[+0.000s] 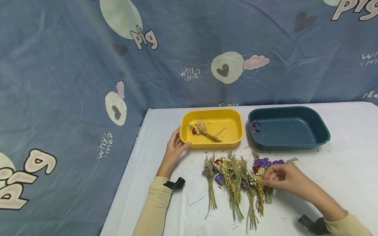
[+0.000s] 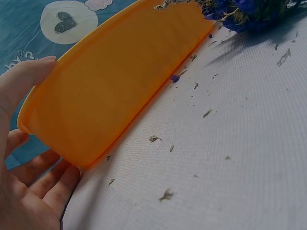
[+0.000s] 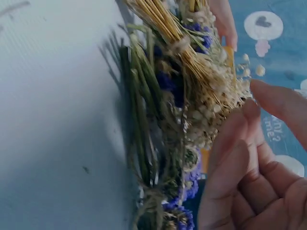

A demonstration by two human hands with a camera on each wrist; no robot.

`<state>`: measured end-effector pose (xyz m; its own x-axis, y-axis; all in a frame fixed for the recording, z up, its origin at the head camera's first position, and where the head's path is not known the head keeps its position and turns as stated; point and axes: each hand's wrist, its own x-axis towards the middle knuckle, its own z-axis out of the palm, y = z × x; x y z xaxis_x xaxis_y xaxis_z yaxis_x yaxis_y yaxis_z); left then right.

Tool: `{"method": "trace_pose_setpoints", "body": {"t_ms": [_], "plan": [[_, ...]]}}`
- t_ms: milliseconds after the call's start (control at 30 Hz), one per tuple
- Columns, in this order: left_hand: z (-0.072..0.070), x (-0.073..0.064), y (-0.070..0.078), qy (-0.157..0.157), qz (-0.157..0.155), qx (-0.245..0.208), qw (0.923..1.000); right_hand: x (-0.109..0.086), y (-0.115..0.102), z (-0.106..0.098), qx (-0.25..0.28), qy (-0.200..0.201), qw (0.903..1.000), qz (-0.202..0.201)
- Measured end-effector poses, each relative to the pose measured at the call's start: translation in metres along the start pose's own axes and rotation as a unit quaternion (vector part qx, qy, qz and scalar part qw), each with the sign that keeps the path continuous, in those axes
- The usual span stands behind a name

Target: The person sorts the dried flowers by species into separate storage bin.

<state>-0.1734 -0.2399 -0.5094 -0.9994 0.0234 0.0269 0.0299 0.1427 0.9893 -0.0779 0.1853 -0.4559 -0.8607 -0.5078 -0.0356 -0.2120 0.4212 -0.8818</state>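
Note:
My left hand (image 1: 175, 149) grips the near left corner of a yellow tub (image 2: 115, 81), its thumb on the rim and its fingers against the end wall. Inside the tub lies a small dried bouquet (image 1: 202, 128) with cream and red blossoms. My right hand (image 1: 284, 178) is over the right part of a row of dried bouquets, fingers loosely bent. In the right wrist view its fingertips (image 3: 244, 112) are right beside a bunch of small white flowers (image 3: 211, 96) with tied straw-coloured stems (image 3: 158, 21), and nothing shows between them.
A dark teal tub (image 1: 290, 129) with a few purple petals (image 1: 255, 126) stands right of the yellow one. Several bouquets (image 1: 233, 183) lie side by side in front, stems towards me. Plant crumbs litter the white table (image 1: 159, 131). A printed blue cloth (image 1: 177, 39) hangs behind and left.

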Motion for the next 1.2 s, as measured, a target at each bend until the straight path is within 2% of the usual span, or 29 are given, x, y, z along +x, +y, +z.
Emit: {"method": "trace_pose_setpoints", "body": {"t_ms": [267,433,667,733,1200], "plan": [[0.000,0.000,0.006,-0.005,-0.027,0.001,0.9996,-0.004,0.001,0.011,-0.047,-0.014,0.9984,0.027],[0.001,-0.002,0.006,-0.001,-0.011,0.001,0.9999,-0.004,0.002,0.016,-0.071,-0.033,0.9960,0.044],[0.003,-0.010,0.029,-0.011,-0.024,-0.008,0.9996,-0.003,0.002,0.020,-0.082,-0.032,0.9948,0.051],[0.003,-0.010,0.030,-0.011,-0.023,-0.006,0.9997,-0.004,0.002,0.020,-0.083,-0.031,0.9947,0.052],[0.003,-0.011,0.031,-0.012,-0.024,0.000,0.9996,-0.005,0.006,0.013,0.003,-0.059,0.9981,0.017]]}}
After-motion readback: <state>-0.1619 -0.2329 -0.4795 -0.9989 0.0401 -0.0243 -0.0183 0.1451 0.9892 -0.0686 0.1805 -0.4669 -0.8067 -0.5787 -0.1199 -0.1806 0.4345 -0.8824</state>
